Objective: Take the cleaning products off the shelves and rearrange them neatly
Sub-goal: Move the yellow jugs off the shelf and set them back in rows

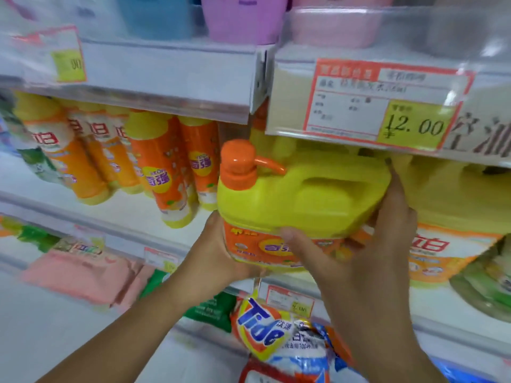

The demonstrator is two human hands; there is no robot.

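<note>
A big yellow detergent jug point(301, 197) with an orange pump cap and an orange label hangs in front of the middle shelf point(130, 217), held in both hands. My left hand point(218, 252) cups its lower left corner from beneath. My right hand point(367, 244) wraps the right side, thumb across the label and fingers reaching up behind the handle end. Several slimmer orange and yellow bottles point(163, 167) lean in a row on the same shelf to the left.
More yellow jugs point(448, 217) fill the shelf to the right under a price tag point(387, 103) reading 12.00. Tide bags point(273, 335) and pink packs point(80, 275) lie on the lower shelf. Pastel plastic tubs point(243, 17) stand on the top shelf.
</note>
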